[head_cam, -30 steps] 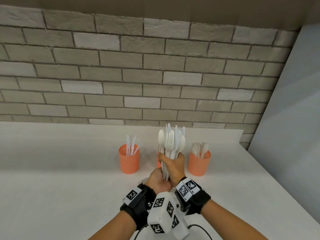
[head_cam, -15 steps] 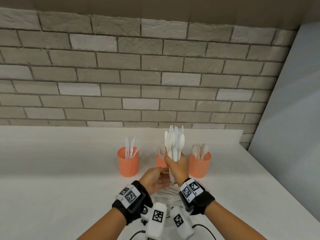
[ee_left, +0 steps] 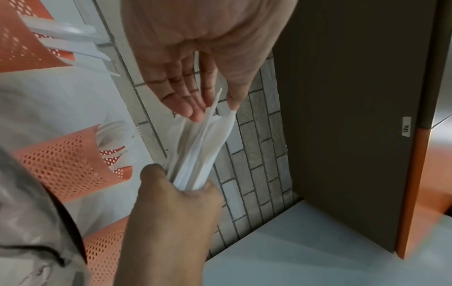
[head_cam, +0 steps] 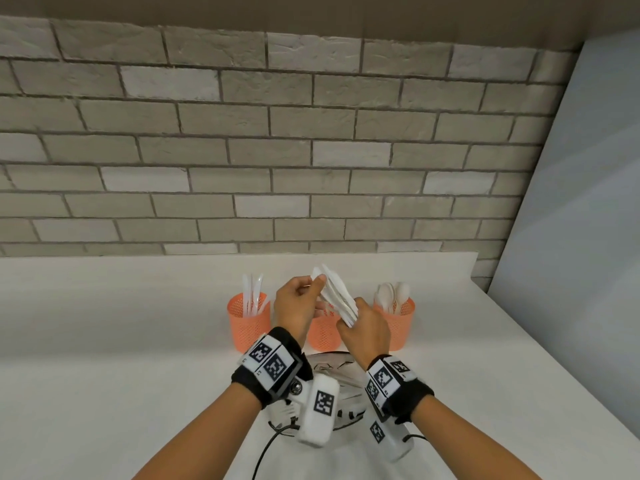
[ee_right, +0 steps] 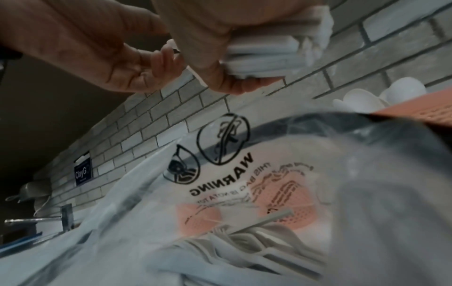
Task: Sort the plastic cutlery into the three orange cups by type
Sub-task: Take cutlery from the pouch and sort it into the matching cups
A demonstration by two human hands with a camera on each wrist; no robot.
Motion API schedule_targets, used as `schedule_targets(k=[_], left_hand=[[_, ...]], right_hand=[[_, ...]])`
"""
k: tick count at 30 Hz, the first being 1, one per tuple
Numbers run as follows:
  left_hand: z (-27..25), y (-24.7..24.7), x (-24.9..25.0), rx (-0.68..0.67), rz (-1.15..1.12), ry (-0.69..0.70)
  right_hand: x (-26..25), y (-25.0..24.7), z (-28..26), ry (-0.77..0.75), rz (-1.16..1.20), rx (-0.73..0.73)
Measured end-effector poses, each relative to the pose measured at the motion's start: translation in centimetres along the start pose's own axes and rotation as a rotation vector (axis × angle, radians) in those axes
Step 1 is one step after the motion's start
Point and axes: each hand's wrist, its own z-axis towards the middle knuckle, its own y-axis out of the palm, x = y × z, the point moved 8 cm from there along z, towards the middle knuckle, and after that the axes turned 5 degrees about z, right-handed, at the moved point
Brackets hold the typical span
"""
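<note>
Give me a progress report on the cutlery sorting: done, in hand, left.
Done: the left cup holds a few knives, the right cup holds spoons, and the middle cup already has some pieces.
In hand: the right hand grips a mixed bundle while the left hand pinches its top end.
Left: that bundle, plus more cutlery in the plastic bag on the counter.

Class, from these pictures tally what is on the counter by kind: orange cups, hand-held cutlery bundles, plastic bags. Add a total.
Orange cups: 3
Cutlery bundles: 1
Plastic bags: 1
Total: 5
</note>
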Motion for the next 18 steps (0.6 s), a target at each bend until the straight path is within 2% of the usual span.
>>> schedule_targets(k=[5,10,14,18], left_hand=[[0.8,0.0,0.1,0.070,0.070,0.001],[0.9,-0.9,1.1,0.187,0.013,0.041],[0.4,-0.1,0.5,0.140,0.106,0.034],[-0.4,0.4,1.8,0.174,0.260,0.192]], right_hand=[[0.6,0.0,-0.4,-0.003,-0.033,-0.006],[1.2,0.0,-0.5,0.004,-0.032,-0.010],[1.3,0.3,-0.7,0.000,-0.035,-0.015],[1.1,0.9,-1.2,0.013,0.053,-0.043]])
